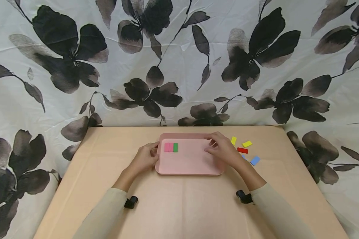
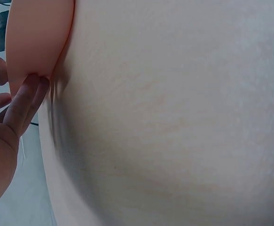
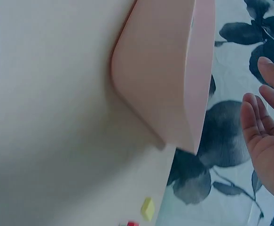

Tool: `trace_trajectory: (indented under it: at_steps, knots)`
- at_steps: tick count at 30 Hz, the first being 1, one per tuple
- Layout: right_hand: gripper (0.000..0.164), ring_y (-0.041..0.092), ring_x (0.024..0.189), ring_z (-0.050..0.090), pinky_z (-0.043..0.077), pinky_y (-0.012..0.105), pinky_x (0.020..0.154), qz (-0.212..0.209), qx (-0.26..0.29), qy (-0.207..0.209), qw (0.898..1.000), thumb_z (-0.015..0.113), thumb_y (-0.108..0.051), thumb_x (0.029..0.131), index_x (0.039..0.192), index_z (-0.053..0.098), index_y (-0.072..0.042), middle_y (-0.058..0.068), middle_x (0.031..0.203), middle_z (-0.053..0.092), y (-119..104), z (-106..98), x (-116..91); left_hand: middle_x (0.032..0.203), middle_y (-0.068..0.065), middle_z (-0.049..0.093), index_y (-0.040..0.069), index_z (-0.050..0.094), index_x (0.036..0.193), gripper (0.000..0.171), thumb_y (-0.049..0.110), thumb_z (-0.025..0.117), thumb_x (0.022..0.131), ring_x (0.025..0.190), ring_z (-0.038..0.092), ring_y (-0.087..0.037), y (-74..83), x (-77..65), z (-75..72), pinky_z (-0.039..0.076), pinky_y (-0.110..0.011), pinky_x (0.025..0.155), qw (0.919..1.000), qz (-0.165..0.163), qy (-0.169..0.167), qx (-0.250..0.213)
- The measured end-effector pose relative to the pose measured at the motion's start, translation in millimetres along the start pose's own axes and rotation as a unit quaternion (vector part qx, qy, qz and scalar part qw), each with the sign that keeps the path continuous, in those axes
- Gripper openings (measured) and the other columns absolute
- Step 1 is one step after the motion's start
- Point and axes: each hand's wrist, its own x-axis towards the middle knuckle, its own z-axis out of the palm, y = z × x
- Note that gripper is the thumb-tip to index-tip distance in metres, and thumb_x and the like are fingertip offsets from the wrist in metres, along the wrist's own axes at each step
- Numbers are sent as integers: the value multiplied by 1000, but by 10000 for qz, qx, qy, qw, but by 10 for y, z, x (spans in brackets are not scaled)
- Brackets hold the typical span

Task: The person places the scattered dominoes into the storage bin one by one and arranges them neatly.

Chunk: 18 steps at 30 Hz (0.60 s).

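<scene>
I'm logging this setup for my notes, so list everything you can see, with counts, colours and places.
Tray: 1, pink, on the tabletop
Pink blocks: 2, pink, side by side in the tray's far left part
Green block: 1, green, right of the pink pair
Yellow blocks: 2, yellow, right of the tray
Red block: 1, red, nearer than the yellows
Blue blocks: 2, blue, nearer still, one partly hidden by the right arm
Tabletop: 1, tan, under everything
Floral cloth: white with black-grey flowers, behind the table
Wrist cameras: 2, black, one per wrist
Sleeves: 2, beige, on both arms
Left-hand grip: 1, bare, touching the tray's left side
Right-hand grip: 1, bare, over the tray's right end
</scene>
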Motion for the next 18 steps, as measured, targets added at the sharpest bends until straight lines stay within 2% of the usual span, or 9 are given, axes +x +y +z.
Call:
trace_trajectory:
  at_steps: [10,18]
  knots:
    - [43,27,101,67,59,46,89,126,-84,431,9990,79,-14,90,130,66,-3,15,124,62,390,-265,-215,120,-18,70,-5,55,145,62,-1,68,84,83,65,-19,-20,-2,1,53,-24,67,10000,8,-45,-34]
    - [48,36,109,65,56,54,94,822,-309,467,9950,72,-26,98,136,60,1,20,129,59,812,-493,-414,121,-17,70,-5,55,145,62,0,69,85,85,65,-19,-15,-3,-10,53,-25,69,9999,-31,-90,-41]
